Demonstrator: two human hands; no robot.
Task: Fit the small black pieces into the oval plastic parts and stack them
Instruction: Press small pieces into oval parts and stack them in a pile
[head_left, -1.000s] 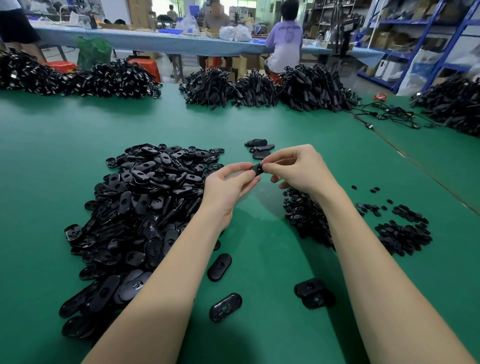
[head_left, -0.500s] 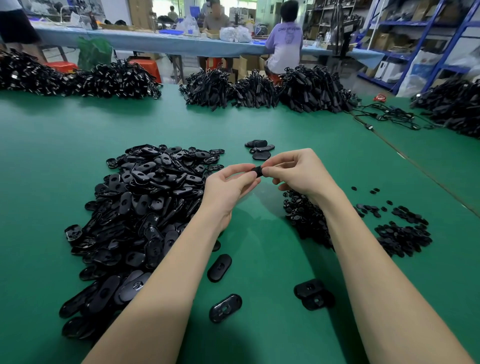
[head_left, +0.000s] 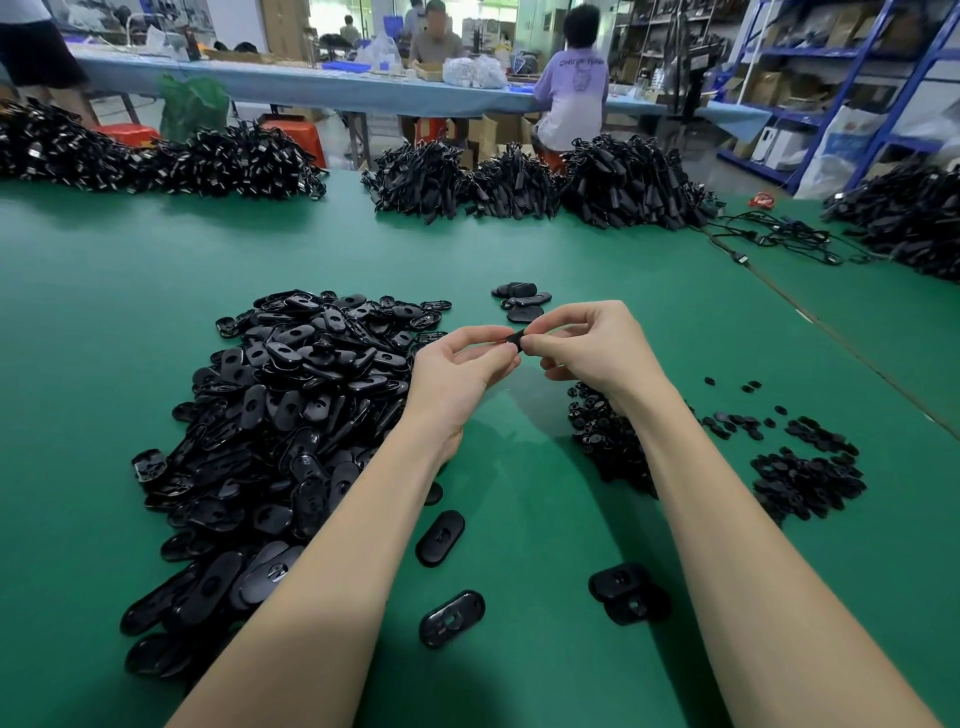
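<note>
left hand (head_left: 457, 371): raised above the green table (head_left: 519, 249), my fingers curled, thumb and forefinger pinching one end of a black oval part (head_left: 515, 339).
right hand (head_left: 597, 345): met my left at the fingertips, fingers curled, pinching the same part from the other side.
small piece: i could not tell whether one sat in the part; my fingertips hid most of it.
oval parts pile (head_left: 280, 415): a big loose heap lay on the table under and to the left of my left forearm.
loose ovals: one (head_left: 439, 538) and another (head_left: 452, 618) lay flat between my forearms; two overlapping ones (head_left: 628, 592) lay just inside my right forearm.
small pieces (head_left: 805, 473): scattered heaps to the right of my right arm, and another heap (head_left: 608, 431) partly under my right wrist.
stack (head_left: 522, 302): a few ovals lay together just beyond my hands.
</note>
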